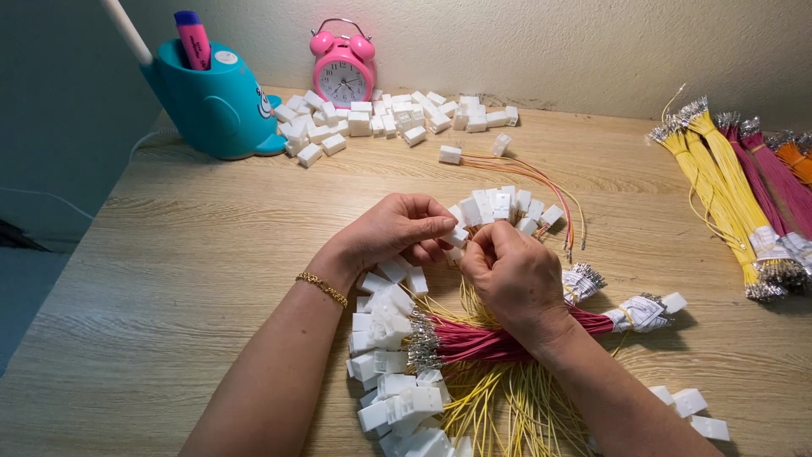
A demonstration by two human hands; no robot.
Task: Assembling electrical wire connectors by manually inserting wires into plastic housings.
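My left hand [391, 230] pinches a small white plastic connector [458, 236] between thumb and fingers. My right hand [510, 275] meets it from the right, fingers closed on a thin wire at that connector; the wire itself is hidden by the fingers. Under both hands lie a bundle of red wires [499, 342] with metal tips, loose yellow wires [495, 406] and a row of white connectors [391, 355] fitted with wires. A cluster of white connectors [506, 206] sits just beyond my fingers.
A heap of empty white connectors [385, 118] lies at the back by a pink alarm clock [342, 72] and a teal whale-shaped pen holder [216, 101]. Bundles of yellow, red and orange wires [736, 195] lie at the right. Orange wires [533, 173] trail from one connector.
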